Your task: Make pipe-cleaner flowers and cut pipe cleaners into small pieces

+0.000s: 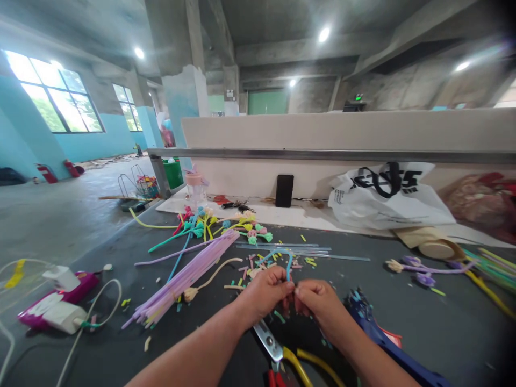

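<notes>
My left hand [266, 293] is closed in a pinch on a light-blue pipe cleaner [289, 262], which arches up and bends back to the left. Right beside it, my right hand [320, 303] is also closed, thumb and fingertips pressed together close to the left fingertips. What lies between the right fingers is hidden. Beneath my hands are metal snips [269, 339] with red and yellow handles. To the right of my right forearm lies a dark-blue tool [374, 328], perhaps a glue gun. Short coloured clippings [258, 263] are scattered just beyond my hands.
A bundle of lilac pipe cleaners [197, 271] lies at left, with pipe-cleaner flowers [197, 228] behind it. Clear sticks [298, 250] lie beyond my hands. A phone [284, 191] and a white bag [387, 196] stand at the back. A magenta power strip [86, 282] with cables lies far left.
</notes>
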`<state>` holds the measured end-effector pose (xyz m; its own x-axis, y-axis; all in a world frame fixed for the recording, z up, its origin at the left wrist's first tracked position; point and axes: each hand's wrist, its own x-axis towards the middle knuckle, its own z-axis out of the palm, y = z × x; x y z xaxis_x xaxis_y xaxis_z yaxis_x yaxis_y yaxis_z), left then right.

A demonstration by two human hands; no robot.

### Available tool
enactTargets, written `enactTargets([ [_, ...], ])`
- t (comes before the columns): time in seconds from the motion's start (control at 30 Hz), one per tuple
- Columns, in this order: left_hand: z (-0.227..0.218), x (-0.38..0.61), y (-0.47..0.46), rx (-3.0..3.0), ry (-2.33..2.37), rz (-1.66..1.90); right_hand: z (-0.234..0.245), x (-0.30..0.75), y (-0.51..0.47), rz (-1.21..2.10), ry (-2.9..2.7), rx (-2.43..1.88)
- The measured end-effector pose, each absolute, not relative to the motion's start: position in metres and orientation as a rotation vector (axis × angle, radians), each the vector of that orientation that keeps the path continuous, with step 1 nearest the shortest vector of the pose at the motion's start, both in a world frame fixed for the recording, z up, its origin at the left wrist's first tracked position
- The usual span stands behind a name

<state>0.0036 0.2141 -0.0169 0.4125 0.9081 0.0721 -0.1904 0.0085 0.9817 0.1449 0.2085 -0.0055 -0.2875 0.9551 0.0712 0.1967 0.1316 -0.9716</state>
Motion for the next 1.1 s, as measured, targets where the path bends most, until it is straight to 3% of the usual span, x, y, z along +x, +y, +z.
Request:
enactTargets([
  [0.17, -0.014, -0.001, 0.212, 1.273, 0.744, 1.002, -0.009, 0.145, 0.21, 1.215, -1.597, -1.148],
  [0.5, -0.007, -0.009, 0.211, 0.845, 0.602, 1.087, -0.007, 0.149, 0.211, 1.494, -1.704, -1.087],
  [1.1, -0.002, -0.006, 0.206, 0.756, 0.549, 1.099, -0.01, 0.143, 0.207, 1.69, -1.431, -0.982],
])
